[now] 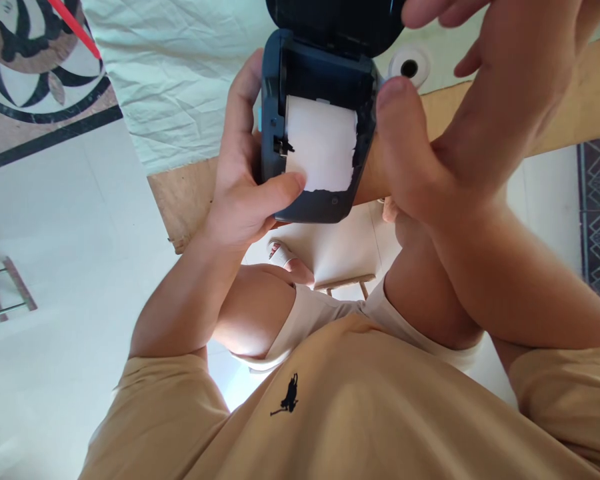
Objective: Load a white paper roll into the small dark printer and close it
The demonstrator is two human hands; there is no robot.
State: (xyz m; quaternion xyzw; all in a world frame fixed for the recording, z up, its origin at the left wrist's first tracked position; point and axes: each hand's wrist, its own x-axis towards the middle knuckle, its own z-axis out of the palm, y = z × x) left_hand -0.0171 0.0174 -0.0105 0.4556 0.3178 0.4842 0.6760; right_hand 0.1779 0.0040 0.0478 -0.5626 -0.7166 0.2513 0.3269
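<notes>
Left hand grips a dark printer, thumb pressed on the torn white paper roll in its bay, lid raised. Right hand, fingers loosely spread, touches the printer's right side, above the worktop.

paper roll in printer, between hands; spare roll behind on table.

No readable text; only a small dark logo on the shirt
</notes>
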